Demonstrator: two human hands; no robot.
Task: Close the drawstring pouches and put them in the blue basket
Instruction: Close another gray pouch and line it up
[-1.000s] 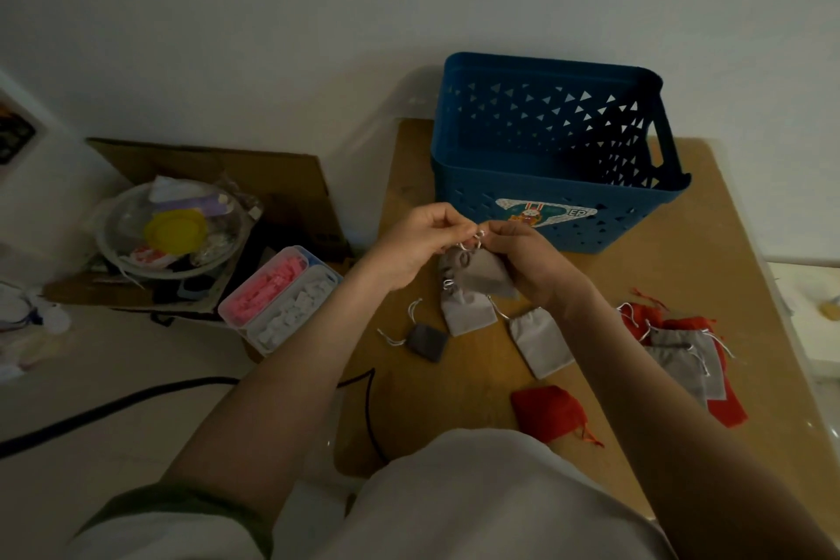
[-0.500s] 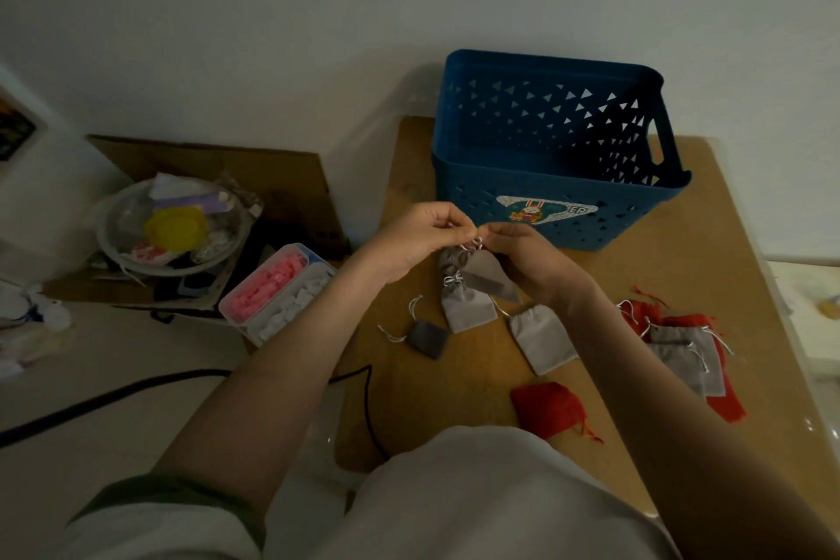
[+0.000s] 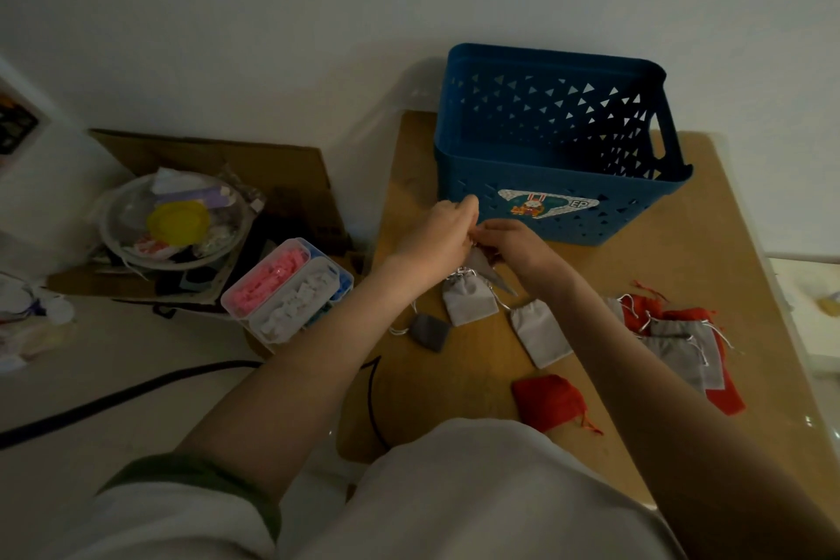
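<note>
Counter: wooden. Blue basket: at counter's far side, looks empty. Left hand & right hand: just in front of basket, fingertips meeting, both pinched on grey pouch held above counter. Loose pouches nearer than basket: light grey, light grey, red, small dark grey; mixed pile to basket's near right.

The scene is dim and flat, with muted colours and soft grain. The wall darkens toward the corners at 10 and 2 o'clock. A faint broad shadow spreads on it left of the blue basket, whose inside is darkest toward 3 o'clock. Small glints mark the tabletop edge at 4 o'clock. Wide-angle bending curves lines near the borders; the near forearms look soft.
</note>
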